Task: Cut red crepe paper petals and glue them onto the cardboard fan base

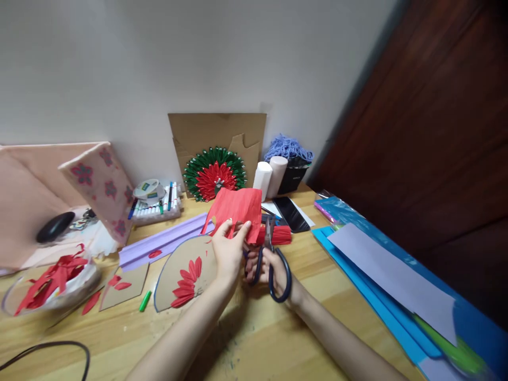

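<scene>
A sheet of red crepe paper [240,206] is pinched along its lower edge between the thumb and fingers of my left hand [228,248]. Dark-handled scissors [270,243] stand tilted upward in my right hand [272,272], just right of the paper; their blades look nearly closed. Behind the scissors lies more folded red crepe paper [280,235]. Left of my left hand, a rounded cardboard piece [164,283] carries several red paper petals [188,280] fanned out. At the back, a flower disc [218,177] with red and green petals leans on a cardboard panel [214,127].
On the left are a bowl of red scraps [55,286], a green marker cap [145,301], purple crepe paper [166,241] and a box of markers [156,211]. A phone [291,214] and white rolls [262,177] stand farther back. Blue and lilac sheets [389,280] line the right edge.
</scene>
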{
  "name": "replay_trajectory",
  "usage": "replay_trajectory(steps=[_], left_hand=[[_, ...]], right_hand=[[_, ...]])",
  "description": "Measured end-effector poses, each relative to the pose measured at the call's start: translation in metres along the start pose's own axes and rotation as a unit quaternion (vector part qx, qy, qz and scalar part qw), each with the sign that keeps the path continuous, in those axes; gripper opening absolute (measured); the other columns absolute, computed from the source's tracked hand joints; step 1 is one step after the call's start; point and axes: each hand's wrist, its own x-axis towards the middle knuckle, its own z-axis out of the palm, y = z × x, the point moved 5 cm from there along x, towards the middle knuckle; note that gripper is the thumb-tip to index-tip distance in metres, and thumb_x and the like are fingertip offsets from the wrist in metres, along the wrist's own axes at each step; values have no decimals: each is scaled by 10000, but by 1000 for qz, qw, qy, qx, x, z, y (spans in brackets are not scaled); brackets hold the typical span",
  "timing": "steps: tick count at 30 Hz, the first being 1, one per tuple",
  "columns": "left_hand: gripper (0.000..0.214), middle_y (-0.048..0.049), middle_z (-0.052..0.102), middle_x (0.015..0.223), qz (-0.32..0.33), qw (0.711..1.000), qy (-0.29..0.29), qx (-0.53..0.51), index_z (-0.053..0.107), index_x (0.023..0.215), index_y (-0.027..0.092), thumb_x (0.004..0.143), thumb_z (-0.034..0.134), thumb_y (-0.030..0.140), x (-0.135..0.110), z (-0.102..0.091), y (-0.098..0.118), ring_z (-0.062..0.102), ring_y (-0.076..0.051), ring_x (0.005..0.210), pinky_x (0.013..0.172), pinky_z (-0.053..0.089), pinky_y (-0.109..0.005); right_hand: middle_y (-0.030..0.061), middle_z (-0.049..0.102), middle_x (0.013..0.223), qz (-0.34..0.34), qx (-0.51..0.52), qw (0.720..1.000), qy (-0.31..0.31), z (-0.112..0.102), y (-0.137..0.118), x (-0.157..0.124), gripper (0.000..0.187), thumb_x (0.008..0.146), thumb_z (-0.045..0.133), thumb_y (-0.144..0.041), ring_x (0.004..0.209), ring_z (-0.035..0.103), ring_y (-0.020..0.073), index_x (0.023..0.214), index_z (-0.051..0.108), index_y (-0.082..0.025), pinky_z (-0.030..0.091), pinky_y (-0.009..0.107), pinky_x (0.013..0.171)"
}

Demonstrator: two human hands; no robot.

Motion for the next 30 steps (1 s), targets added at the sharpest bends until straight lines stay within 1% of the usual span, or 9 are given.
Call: replay_trajectory(steps=[3,7,12,16,20,23,26,28,30], left_hand=[[265,25,578,638,-8,1000,28,-4,557,660,142,580,771,277,7,-7,2,553,-107,628,626,427,-204],[277,20,583,654,-4,999,31,-8,566,673,134,584,773,295,9,-10,2,543,-98,625,620,424,-197],[285,33,553,637,14,999,22,-19,552,660,141,602,768,318,10,-11,13,508,-90,601,577,404,-186],[257,36,534,671,67,997,14,-30,579,690,151,620,757,322,19,-15,36,491,-93,657,646,400,-186],[276,45,461,597,128,990,-54,4,535,608,156,692,702,359,26,-12,64,432,-88,589,589,367,-191],[327,44,414,557,147,985,-77,34,498,549,159,701,695,371,31,-10,76,410,-94,573,591,362,-204],[305,44,410,579,164,985,-44,37,501,568,161,706,694,352,36,-16,81,409,-94,596,621,365,-202],[298,47,393,593,183,982,0,39,491,579,163,715,687,342,39,-24,85,395,-90,600,617,354,-196],[306,48,372,600,204,977,41,45,475,577,166,722,681,338,42,-34,90,380,-87,598,611,343,-194]], right_hand=[[27,649,673,21,-21,998,-60,17,11,-8,379,775,591,-544,616,651,160,807,568,-167,514,279,599],[-13,624,653,-46,6,998,32,16,-1,5,364,726,666,-504,558,625,138,807,546,-170,508,271,584],[-30,619,611,-101,33,992,65,25,-35,33,378,639,745,-448,501,603,147,804,523,-191,523,299,559],[-26,608,584,-177,-34,982,52,42,-73,41,251,703,697,-380,516,600,144,744,535,-192,510,275,544],[-9,607,619,-259,-124,957,37,57,-108,40,177,723,667,-329,582,613,162,720,549,-197,514,284,585],[2,613,656,-296,-172,937,65,61,-124,38,187,717,671,-347,621,615,171,733,558,-199,513,295,635],[-7,582,617,-239,-113,963,49,65,-117,40,300,737,621,-484,581,592,159,743,545,-193,505,294,616],[-6,565,591,-139,-45,989,-11,73,-98,40,425,739,545,-611,542,575,151,758,540,-186,496,290,578],[-1,560,586,-52,-28,994,-87,84,-77,36,540,716,490,-708,517,564,144,782,544,-174,479,284,556]])
